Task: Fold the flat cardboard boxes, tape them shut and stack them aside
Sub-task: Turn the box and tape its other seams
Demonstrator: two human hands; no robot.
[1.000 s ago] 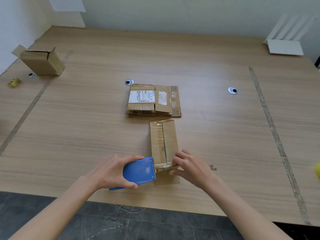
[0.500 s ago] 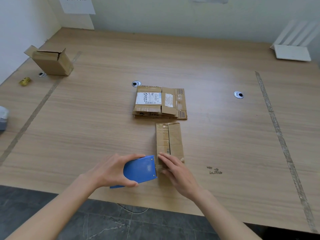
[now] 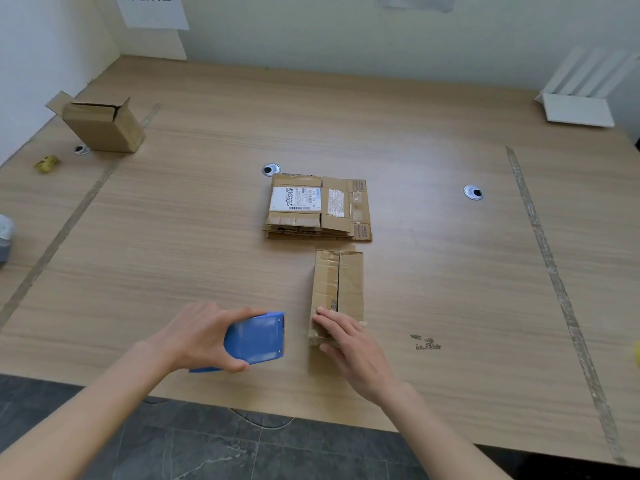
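- The left hand grips a blue tape dispenser, fingers curled over its top and thumb under its near edge; the serrated edge faces right, just beside the folded cardboard box but not touching it.
- The right hand lies on the near end of the folded cardboard box with its fingers straight and flat, pressing down on the top; the thumb reaches along the near left corner.
- The folded cardboard box stands on the wooden surface near the front edge, long side running away from the person, its two top flaps meeting in a seam down the middle.
- Just beyond it lies a stack of flat cardboard boxes; the top one bears a white shipping label and patches of old tape.
- At the far left stands an open cardboard box, tilted, flaps up, beside a cable grommet.
- A small yellow object lies near the left edge.
- Two more grommets are set in the surface: one touching the stack's far left corner, one well to the right.
- A white stand sits at the far right corner against the wall.
- Worn tape strips cross the surface on the right and left.
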